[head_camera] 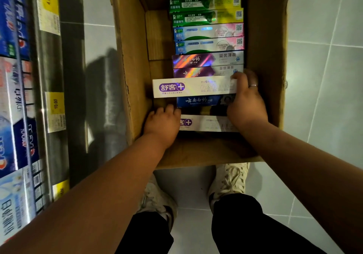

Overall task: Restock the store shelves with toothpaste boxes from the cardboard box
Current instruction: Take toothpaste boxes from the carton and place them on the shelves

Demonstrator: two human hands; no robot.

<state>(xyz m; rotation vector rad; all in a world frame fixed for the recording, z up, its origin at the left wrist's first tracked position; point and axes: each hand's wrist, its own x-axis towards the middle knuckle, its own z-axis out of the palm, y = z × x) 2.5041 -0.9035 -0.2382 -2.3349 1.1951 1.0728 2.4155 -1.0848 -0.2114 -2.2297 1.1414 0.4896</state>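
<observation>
Trouble might be the white box [194, 87] sagging at its 9 o'clock end, since only the right hand [246, 104] pinches it at 3 o'clock, and the left hand [163, 123] is curled, grip unclear.

Shop aisle: left of the cardboard box [129, 76], a shelf [57, 67] of toothpaste boxes [11, 27], yellow price tags [55, 112] reading 4.00 and 10.00.

Dim, with a greenish-grey cast. Light comes from the right of the cardboard box [129, 57]: its left inner wall is lit, its right inner wall is dark, and a soft shadow lies on the floor tiles [98, 61] to its left. Inside it, the white toothpaste box [192, 87] shows rainbow glare. Left of the box, the shelf [39, 72] is smeared and bent by wide-angle distortion. Small print inside the box is soft.
</observation>
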